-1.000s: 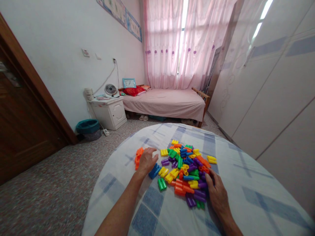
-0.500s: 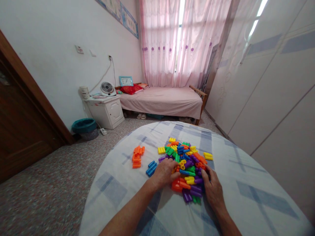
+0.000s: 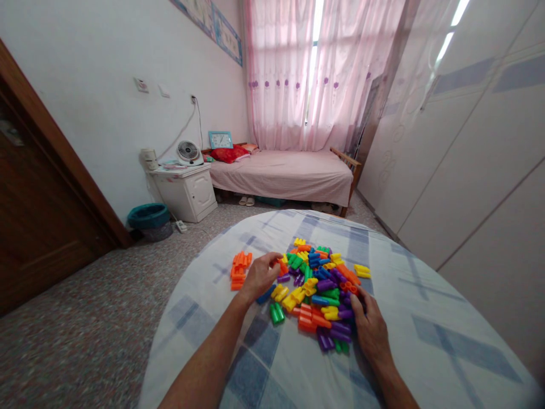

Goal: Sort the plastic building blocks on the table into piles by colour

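Observation:
A heap of coloured plastic tube blocks point(image 3: 319, 284) lies on a round table under a blue-checked white cloth point(image 3: 426, 318). A small separate group of orange blocks point(image 3: 239, 268) sits to the heap's left. My left hand point(image 3: 260, 275) hovers between that group and the heap, its fingers pinched on an orange block point(image 3: 281, 264). A blue block point(image 3: 266, 295) lies partly under that hand. My right hand point(image 3: 371, 329) rests on the cloth at the heap's near right edge, fingers curled against purple and orange blocks.
Beyond the table are a pink-covered bed point(image 3: 285, 176), a white bedside cabinet point(image 3: 185, 193) with a small fan point(image 3: 189, 152), a teal basin point(image 3: 149, 217) on the speckled floor, a wooden door point(image 3: 38, 210) at left and white wardrobes point(image 3: 468, 142) at right.
My left hand went from the orange group into the heap, then came back leftwards holding an orange block. The right hand stayed at the heap's near right edge.

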